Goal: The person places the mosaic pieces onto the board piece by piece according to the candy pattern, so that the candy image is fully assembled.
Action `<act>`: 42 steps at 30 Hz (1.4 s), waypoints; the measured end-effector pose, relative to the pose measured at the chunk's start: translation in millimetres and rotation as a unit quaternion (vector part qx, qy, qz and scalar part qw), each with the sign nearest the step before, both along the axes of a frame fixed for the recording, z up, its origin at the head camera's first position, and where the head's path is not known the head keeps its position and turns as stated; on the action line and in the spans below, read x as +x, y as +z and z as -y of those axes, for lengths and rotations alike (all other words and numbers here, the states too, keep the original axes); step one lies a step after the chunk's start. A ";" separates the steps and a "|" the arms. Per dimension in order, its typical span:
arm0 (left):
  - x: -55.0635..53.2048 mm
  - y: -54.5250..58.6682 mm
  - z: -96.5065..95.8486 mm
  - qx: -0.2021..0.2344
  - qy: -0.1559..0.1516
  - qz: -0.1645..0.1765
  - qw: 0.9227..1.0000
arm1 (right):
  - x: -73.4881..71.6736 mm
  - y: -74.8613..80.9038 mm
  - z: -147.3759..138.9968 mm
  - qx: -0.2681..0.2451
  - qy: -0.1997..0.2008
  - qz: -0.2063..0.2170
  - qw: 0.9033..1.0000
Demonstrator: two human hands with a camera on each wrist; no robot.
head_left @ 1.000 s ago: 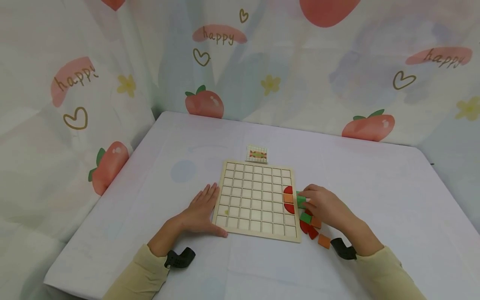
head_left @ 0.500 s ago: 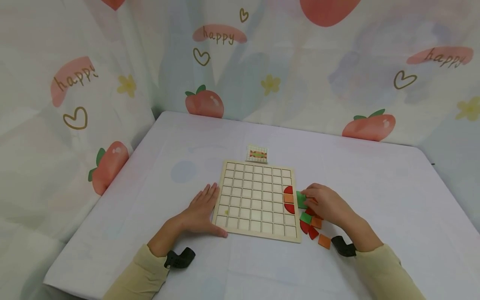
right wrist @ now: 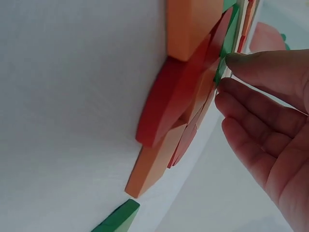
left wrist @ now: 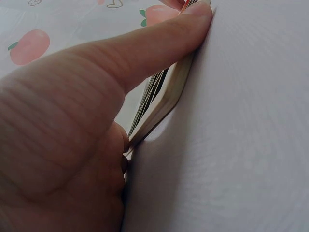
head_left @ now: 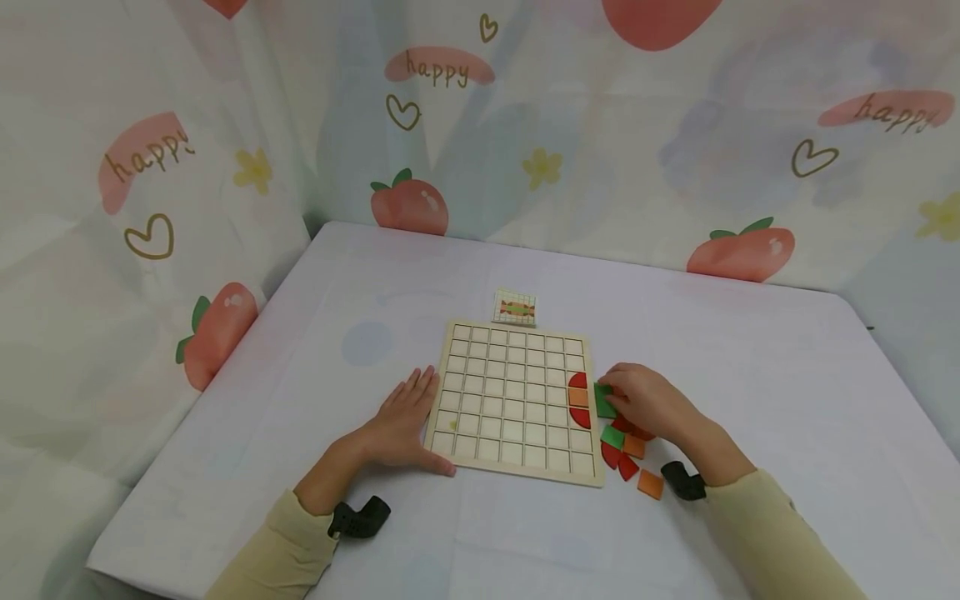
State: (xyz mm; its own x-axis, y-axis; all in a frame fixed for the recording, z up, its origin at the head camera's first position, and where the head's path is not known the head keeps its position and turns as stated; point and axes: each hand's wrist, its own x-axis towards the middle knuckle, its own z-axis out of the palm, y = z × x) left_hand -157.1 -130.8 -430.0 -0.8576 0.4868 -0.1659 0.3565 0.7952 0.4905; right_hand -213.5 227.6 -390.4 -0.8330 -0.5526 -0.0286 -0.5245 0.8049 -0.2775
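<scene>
A square wooden grid board [head_left: 517, 472] lies on the table. Its right column holds an orange square block [head_left: 578, 397] between two red rounded blocks [head_left: 581, 417]. My left hand [head_left: 405, 423] rests along the board's left edge with fingers straight, its thumb [left wrist: 159, 43] against the near corner. Just off the board's right edge, my right hand [head_left: 652, 404] pinches a green block [right wrist: 221, 70] between thumb and fingertips. More green [head_left: 604, 408] shows under those fingers in the head view; the right palm hides part of the pile.
Loose red [head_left: 611, 455], orange [head_left: 650, 484] and green [head_left: 612, 437] blocks lie in a pile right of the board, some touching or overlapping. A small pattern card [head_left: 515, 308] stands behind the board's far edge. Printed cloth walls rise behind and at the left.
My right hand has shifted slightly away from me and its fingertips have moved over the green blocks, uncovering more of them. The left hand and the board stay put.
</scene>
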 end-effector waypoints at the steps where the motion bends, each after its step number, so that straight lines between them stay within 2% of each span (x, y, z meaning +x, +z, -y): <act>1: 0.3 0.3 0.0 0.001 0.000 -0.001 1.000 | -0.7 -0.1 0.0 0.002 0.004 -0.002 1.000; 17: 2.3 1.6 0.7 0.005 -0.001 -0.006 1.000 | -7.4 1.9 -0.9 0.021 0.026 0.025 0.999; 29: 1.8 0.4 0.7 0.001 0.003 -0.004 1.000 | -6.6 -2.4 -1.2 0.022 0.036 0.002 0.999; 42: 0.2 -1.1 0.5 -0.002 0.000 -0.004 1.000 | -3.2 3.7 0.8 0.010 0.010 0.010 1.000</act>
